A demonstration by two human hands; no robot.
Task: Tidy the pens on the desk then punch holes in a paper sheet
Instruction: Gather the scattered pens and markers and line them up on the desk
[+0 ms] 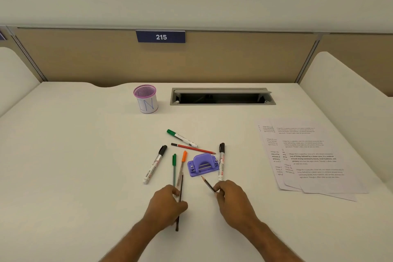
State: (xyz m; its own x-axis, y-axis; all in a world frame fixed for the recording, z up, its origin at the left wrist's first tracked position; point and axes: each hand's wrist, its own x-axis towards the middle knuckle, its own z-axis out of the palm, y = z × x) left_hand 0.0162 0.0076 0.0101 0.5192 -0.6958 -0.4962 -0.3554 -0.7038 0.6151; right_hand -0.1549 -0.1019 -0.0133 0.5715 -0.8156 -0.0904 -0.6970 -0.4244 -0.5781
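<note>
Bench: smooth off-white top, curved notch in far edge.
Left hand: near edge, fingers curled round a slim dark pencil.
Right hand: fingers pinching a short sharpened pencil, point toward the far edge.
Purple plastic hole punch: bench middle.
Around it, flat on the bench: green-capped marker, red pencil, two black-capped white markers, thin green pen, orange-capped pen.
Purple mesh cup, cylindrical, paper-wrapped: near far edge.
Printed paper sheets, fanned: right edge.
</note>
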